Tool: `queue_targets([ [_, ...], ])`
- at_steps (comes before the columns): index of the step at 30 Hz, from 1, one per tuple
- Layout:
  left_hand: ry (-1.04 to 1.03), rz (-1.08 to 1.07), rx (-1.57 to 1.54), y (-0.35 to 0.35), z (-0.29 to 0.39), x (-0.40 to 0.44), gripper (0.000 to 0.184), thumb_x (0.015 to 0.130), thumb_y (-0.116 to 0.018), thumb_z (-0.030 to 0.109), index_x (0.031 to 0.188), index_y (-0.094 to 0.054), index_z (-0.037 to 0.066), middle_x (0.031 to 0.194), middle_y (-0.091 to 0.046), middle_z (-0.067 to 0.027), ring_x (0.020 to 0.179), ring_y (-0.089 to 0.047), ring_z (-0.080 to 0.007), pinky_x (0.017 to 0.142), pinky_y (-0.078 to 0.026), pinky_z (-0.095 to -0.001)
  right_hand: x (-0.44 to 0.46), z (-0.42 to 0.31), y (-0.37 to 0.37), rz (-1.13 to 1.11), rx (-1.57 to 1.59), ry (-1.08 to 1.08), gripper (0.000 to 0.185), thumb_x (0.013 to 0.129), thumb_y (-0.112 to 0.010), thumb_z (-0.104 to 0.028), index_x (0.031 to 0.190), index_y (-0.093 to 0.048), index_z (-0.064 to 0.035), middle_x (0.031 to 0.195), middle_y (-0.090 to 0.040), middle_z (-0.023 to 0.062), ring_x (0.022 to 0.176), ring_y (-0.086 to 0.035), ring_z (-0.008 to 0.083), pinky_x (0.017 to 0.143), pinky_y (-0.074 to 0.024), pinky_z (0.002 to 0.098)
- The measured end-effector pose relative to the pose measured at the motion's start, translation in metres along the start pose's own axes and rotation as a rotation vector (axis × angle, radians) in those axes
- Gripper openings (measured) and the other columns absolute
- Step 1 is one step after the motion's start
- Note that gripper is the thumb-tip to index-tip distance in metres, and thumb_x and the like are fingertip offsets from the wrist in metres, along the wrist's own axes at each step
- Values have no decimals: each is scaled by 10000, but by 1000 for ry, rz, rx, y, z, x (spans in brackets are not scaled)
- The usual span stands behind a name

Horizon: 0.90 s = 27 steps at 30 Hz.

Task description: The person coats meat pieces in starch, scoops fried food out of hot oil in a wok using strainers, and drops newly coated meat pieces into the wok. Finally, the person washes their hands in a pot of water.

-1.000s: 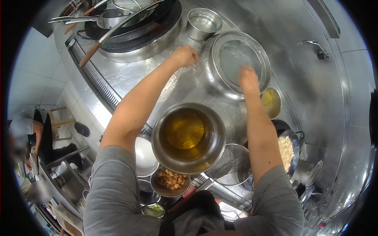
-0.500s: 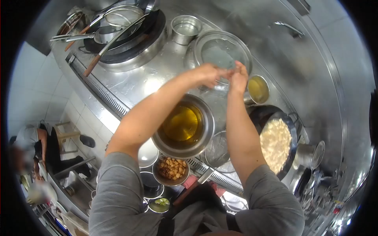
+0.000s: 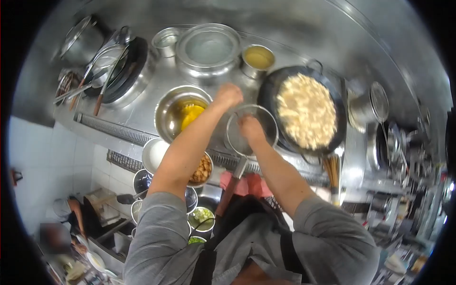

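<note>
The strainer [image 3: 237,137] lies between the oil bowl [image 3: 166,110] and the wok [image 3: 270,95]. The right hand [image 3: 250,127] is over its mesh, the left hand [image 3: 229,95] near its rim, fingers curled; whether either grip pinches anything, I cannot tell.

In front of me, my steel counter [image 3: 142,100] carries a row along its back: a small pot [image 3: 166,49], a wide pot [image 3: 208,72] of clear liquid, then a yellow-filled pot [image 3: 253,71]. Nearer me sits the oil basin [image 3: 164,112]. A wok [image 3: 270,90] of pale pieces stands right; a black wok [image 3: 137,61] on its steel ring [image 3: 137,89] stands left.
</note>
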State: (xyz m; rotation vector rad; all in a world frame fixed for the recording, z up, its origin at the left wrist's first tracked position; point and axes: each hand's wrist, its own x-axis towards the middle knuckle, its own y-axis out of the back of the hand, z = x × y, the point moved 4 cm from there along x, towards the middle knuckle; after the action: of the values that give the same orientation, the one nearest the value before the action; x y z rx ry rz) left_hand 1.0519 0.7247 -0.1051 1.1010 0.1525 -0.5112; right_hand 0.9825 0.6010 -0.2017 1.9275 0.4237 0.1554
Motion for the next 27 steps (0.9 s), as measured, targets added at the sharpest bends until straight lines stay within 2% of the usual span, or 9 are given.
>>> queue_targets([
  [2, 24, 46, 135, -26, 25, -15, 362, 850, -527, 260, 1139, -630, 68, 1160, -614, -188, 977, -622, -366, 849, -486, -437, -57, 17, 17, -83, -115, 54, 246, 852, -523, -224, 773, -692, -62, 879, -667, 199, 885, -632, 389, 779, -514, 452],
  [7, -62, 398, 213, -94, 107, -101, 349, 867, -534, 342, 1093, -676, 117, 1077, -656, -163, 980, -632, -329, 878, -492, -409, -214, 54, 64, 190, 333, 180, 262, 826, -543, -137, 1058, -655, -84, 993, -650, 201, 894, -631, 376, 798, -519, 417],
  [9, -370, 286, 90, -134, 149, -141, 354, 859, -564, 364, 1048, -689, 92, 1017, -677, -158, 989, -630, -319, 903, -477, -391, -289, 76, 85, 294, 385, 230, 291, 818, -569, -93, 1101, -632, -69, 1084, -626, 187, 854, -637, 372, 776, -520, 425],
  [17, -462, -455, -200, -373, 226, -227, 348, 802, -664, 322, 1026, -685, 57, 912, -699, -120, 901, -657, -264, 805, -507, -353, -535, 216, 71, 39, 89, -287, 365, 777, -656, -107, 1137, -617, -67, 1284, -519, 194, 997, -606, 366, 839, -503, 439],
  [19, 151, -807, -201, -444, 197, -206, 332, 781, -679, 291, 1004, -676, 46, 863, -669, -108, 859, -633, -245, 773, -511, -362, -561, 217, 83, 129, 132, -285, 366, 776, -666, -118, 1134, -620, -61, 1292, -508, 202, 992, -608, 365, 836, -503, 439],
  [20, 137, -810, -199, -477, 190, -196, 332, 781, -679, 291, 1004, -676, 46, 863, -669, -108, 859, -633, -245, 773, -511, -362, -571, 219, 91, 213, 175, -273, 367, 775, -676, -128, 1131, -622, -55, 1300, -497, 211, 987, -610, 363, 833, -504, 440],
  [22, 563, -331, -839, -526, 160, -151, 309, 771, -678, 249, 996, -651, 38, 858, -612, -95, 834, -589, -217, 696, -514, -368, -590, 235, 90, 243, 175, -310, 397, 760, -695, -108, 1145, -618, -52, 1332, -458, 230, 976, -610, 373, 841, -502, 439],
  [25, 432, -310, -1006, -593, 156, -103, 537, 715, -756, 290, 1147, -588, 19, 927, -618, -158, 774, -599, -256, 538, -477, -404, -614, 248, 86, 235, 156, -383, 487, 757, -721, -155, 1214, -575, -73, 1370, -411, 245, 1124, -530, 408, 914, -470, 445],
  [27, 329, -345, -724, -625, 172, -95, 738, 698, -749, 459, 1220, -567, -31, 1235, -579, -211, 1089, -591, -337, 866, -492, -396, -624, 253, 83, 183, 221, -448, 574, 752, -748, -230, 1269, -536, -97, 1390, -373, 270, 1225, -443, 430, 967, -437, 447],
])
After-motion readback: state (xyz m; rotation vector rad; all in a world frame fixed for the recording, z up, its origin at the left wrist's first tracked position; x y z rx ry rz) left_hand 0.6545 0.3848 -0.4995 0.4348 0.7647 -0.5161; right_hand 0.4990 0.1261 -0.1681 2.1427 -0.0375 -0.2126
